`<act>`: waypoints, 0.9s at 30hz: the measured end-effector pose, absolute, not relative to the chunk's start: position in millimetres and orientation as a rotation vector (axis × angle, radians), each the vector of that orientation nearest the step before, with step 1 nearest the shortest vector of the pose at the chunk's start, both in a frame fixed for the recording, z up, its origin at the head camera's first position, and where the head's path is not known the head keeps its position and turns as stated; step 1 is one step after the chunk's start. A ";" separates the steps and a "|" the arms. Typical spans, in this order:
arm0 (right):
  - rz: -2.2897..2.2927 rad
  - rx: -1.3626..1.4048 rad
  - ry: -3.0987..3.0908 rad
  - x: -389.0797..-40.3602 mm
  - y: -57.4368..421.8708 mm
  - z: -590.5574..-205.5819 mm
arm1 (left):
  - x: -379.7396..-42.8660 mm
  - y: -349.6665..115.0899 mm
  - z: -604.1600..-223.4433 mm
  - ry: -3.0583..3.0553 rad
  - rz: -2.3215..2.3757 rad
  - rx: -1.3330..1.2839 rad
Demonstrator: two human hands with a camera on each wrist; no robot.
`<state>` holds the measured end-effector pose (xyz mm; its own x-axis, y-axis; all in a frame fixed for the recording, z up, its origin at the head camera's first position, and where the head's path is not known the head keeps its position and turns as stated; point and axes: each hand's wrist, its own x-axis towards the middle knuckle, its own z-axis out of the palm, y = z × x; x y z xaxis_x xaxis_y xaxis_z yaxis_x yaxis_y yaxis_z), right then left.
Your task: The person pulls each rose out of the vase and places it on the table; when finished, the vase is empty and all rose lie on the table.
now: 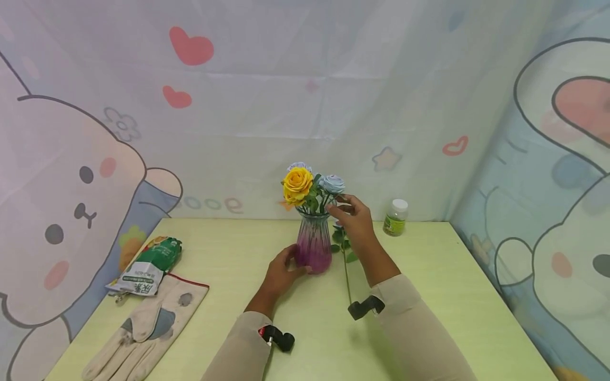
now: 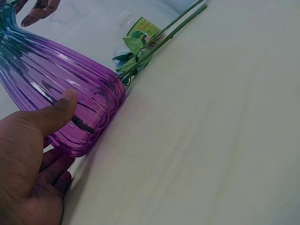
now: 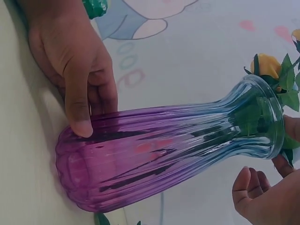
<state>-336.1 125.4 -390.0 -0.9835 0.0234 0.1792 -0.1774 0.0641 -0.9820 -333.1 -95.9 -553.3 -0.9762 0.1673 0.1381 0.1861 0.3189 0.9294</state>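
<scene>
A ribbed glass vase [image 1: 314,248], purple below and bluish at the mouth, stands on the table. My left hand [image 1: 284,274] holds its lower part, thumb across the near side and fingers behind, as the left wrist view shows. In the vase are a yellow rose [image 1: 297,185], a light blue rose [image 1: 332,184] and a pale purple bloom [image 1: 299,165]. At the rim, my right hand [image 1: 356,219] pinches the blue rose's stem, with its other fingers loosely bent. Another stemmed flower [image 1: 346,270] lies on the table right of the vase, its bloom partly hidden by the right hand.
A jar with a white lid [image 1: 395,217] stands at the back right. On the left lie a green and white packet [image 1: 151,264] and a pale glove [image 1: 150,330]. A printed cloth [image 1: 267,116] hangs behind the table [image 1: 457,307].
</scene>
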 end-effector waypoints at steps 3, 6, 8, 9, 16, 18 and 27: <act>2.038 0.144 -2.195 -337.5 122.4 -388.0 | -333.1 -96.0 -552.9 -2.547 -1.782 -0.333; 2.010 0.150 -2.225 -340.5 119.5 -386.7 | -332.8 -96.1 -552.0 -2.550 -1.774 -0.327; 1.999 0.153 -2.245 -342.7 118.1 -386.4 | -332.6 -96.0 -551.5 -2.550 -1.772 -0.330; 2.002 0.153 -2.252 -344.1 117.6 -386.6 | -332.5 -95.9 -551.4 -2.551 -1.766 -0.334; 2.045 0.126 -2.232 -345.1 111.3 -384.2 | -331.6 -96.4 -552.2 -2.553 -1.774 -0.323; 2.066 0.109 -2.187 -345.1 109.8 -383.5 | -331.5 -96.0 -552.8 -2.553 -1.772 -0.325; 1.865 0.094 -2.114 -343.6 112.2 -378.4 | -331.8 -96.4 -553.6 -2.532 -1.781 -0.351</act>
